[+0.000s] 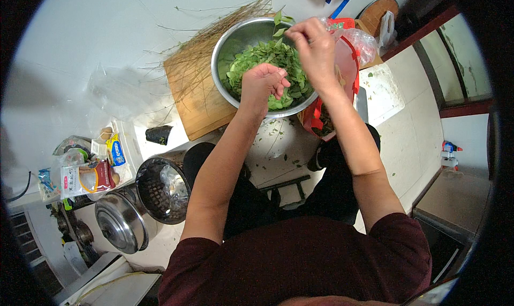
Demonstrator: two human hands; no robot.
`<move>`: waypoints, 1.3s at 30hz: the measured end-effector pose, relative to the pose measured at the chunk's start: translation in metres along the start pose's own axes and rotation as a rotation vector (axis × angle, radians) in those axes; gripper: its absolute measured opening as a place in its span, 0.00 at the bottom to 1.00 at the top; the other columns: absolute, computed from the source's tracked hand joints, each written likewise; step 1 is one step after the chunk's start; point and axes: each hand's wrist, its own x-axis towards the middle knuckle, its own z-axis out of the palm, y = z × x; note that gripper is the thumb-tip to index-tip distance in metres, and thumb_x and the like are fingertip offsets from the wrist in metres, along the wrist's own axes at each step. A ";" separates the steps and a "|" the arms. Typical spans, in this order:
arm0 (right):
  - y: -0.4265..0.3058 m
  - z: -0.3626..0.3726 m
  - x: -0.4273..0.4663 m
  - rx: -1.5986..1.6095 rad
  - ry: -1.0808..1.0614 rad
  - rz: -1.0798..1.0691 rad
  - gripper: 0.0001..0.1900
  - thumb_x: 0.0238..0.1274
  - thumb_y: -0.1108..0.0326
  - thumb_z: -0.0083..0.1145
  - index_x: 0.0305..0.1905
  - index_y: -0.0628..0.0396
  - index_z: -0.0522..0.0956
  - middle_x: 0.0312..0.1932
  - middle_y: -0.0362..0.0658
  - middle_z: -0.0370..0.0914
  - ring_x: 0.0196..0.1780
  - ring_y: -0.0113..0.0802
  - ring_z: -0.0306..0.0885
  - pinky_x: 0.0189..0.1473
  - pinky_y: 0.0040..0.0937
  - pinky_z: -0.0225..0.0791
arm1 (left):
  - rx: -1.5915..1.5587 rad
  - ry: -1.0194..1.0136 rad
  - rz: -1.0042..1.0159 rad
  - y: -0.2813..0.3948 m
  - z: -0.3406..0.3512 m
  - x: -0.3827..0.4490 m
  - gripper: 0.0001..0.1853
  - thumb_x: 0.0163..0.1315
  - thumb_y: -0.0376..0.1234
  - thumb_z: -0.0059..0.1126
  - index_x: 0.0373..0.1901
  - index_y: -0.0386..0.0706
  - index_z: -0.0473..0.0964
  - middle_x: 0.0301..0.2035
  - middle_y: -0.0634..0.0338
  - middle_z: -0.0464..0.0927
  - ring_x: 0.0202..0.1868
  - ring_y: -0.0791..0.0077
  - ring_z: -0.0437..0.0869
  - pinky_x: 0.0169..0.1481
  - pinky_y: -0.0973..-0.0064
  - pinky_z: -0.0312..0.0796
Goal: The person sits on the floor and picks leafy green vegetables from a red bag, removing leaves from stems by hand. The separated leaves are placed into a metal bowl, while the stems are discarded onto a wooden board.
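Note:
A large stainless steel bowl (219,78) holds a heap of loose green leaves (257,56). Over the bowl's right rim, my right hand (315,45) pinches a leafy sprig (280,25) that points up past the far rim. My left hand (265,83) is over the near part of the leaves, its fingers curled in; whether anything sits between them cannot be told. Beneath the bowl, a wooden board (192,97) carries a pile of thin bare stems (225,33) at its far left. A red bag (352,71) stands against the bowl's right side, with leafy matter low inside.
Left of my legs are a black waste basket (142,197) with a plastic bag inside and a lidded steel pot (120,221). Food packets (114,149) lie farther left, near a small black pot (158,135). Fallen leaves dot the tiled floor (277,145). A round wooden board (377,13) leans at upper right.

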 end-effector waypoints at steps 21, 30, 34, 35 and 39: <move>0.012 0.011 -0.014 0.254 -0.384 0.423 0.08 0.48 0.68 0.61 0.27 0.62 0.78 0.22 0.42 0.74 0.25 0.27 0.69 0.30 0.25 0.64 | -0.097 -0.016 0.070 0.000 -0.007 0.006 0.06 0.57 0.31 0.54 0.30 0.37 0.72 0.22 0.58 0.76 0.16 0.82 0.69 0.18 0.85 0.60; 0.008 0.000 -0.004 0.230 -0.406 0.183 0.11 0.43 0.67 0.64 0.34 0.58 0.78 0.34 0.43 0.73 0.34 0.32 0.73 0.38 0.27 0.66 | -0.120 0.054 0.023 0.003 -0.007 0.005 0.05 0.55 0.30 0.56 0.27 0.37 0.71 0.19 0.56 0.76 0.14 0.80 0.69 0.16 0.84 0.60; -0.004 0.007 -0.009 0.290 -0.386 0.189 0.08 0.43 0.70 0.63 0.30 0.59 0.77 0.29 0.42 0.72 0.31 0.31 0.72 0.36 0.27 0.66 | -0.116 0.040 0.015 -0.002 -0.006 0.007 0.05 0.54 0.29 0.56 0.25 0.37 0.70 0.18 0.56 0.76 0.13 0.80 0.68 0.16 0.84 0.59; -0.005 0.007 -0.009 0.284 -0.405 0.196 0.07 0.44 0.70 0.62 0.29 0.59 0.77 0.28 0.43 0.73 0.30 0.32 0.73 0.35 0.28 0.67 | -0.101 0.033 0.014 -0.001 -0.005 0.005 0.05 0.54 0.28 0.56 0.25 0.37 0.70 0.18 0.55 0.76 0.12 0.80 0.68 0.15 0.84 0.59; 0.007 0.004 -0.004 0.089 -0.050 0.140 0.03 0.47 0.72 0.58 0.28 0.59 0.77 0.26 0.46 0.74 0.31 0.40 0.74 0.35 0.32 0.67 | -0.051 0.001 -0.029 0.000 -0.002 0.002 0.05 0.54 0.28 0.56 0.24 0.37 0.70 0.18 0.55 0.76 0.13 0.81 0.68 0.15 0.84 0.59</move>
